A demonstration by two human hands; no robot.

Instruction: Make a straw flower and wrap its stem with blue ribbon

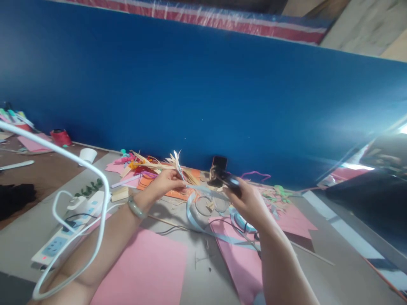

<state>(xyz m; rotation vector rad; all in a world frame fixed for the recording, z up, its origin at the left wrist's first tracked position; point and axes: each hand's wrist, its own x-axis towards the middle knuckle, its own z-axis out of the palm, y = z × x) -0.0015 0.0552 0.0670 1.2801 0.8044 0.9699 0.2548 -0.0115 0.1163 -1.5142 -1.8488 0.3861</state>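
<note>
Between the fingers of my left hand (167,183) is the stem of a cream flower with thin, spiky petals (174,160), pointing upward. A pale blue ribbon (205,189) stretches from beside these fingers toward my right hand (248,201) and loops down onto the table. My right hand is wrapped round a black tool (232,184), blurred but shaped like a glue gun, its front pointing left. A dark upright object (218,164) stands just behind it. The blue ribbon roll (243,222) lies under my right hand, near some scissors (253,242).
Pink sheets (143,269) cover part of the table. A power strip (59,243) with a white cable (103,203) lies at left. Coloured craft scraps (140,163) pile against the blue partition (197,93). A white cup (87,156) lies tipped at left, and thin sticks lie about.
</note>
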